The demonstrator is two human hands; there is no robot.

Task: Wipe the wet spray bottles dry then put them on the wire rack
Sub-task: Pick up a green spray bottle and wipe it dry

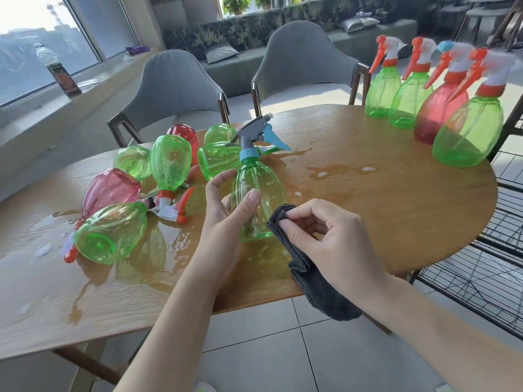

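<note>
My left hand [226, 205] is curled around the green spray bottle [256, 199], thumb across its front and fingers behind, holding it upright above the wet table [382, 199]. My right hand [319, 239] pinches a dark grey cloth [308, 267] between thumb and fingertips, its bunched corner touching the bottle's lower flank at about 4 o'clock from my left grip. The rest of the cloth hangs down past the table edge.

The bottle looks slick, and I judge it the main risk: if I press hard with the cloth from one side, the body could twist or slide out of my left fingers and drop into the puddle below, wetting it again. The blue trigger head [260, 137] points away at 12 o'clock, untouched, and may hold drips the cloth misses.

Outward at 9 to 11 o'clock lies a pile of wet bottles [135, 193] on their sides, green and red, in pooled water. A careless elbow there could roll one off. At 1 to 2 o'clock four bottles [435, 103] stand upright in a row near the table's far right edge. The wire rack [481, 278] sits at 3 to 4 o'clock, below the table's rim, well apart from my grip; a long reach with a damp bottle invites a slip.
</note>
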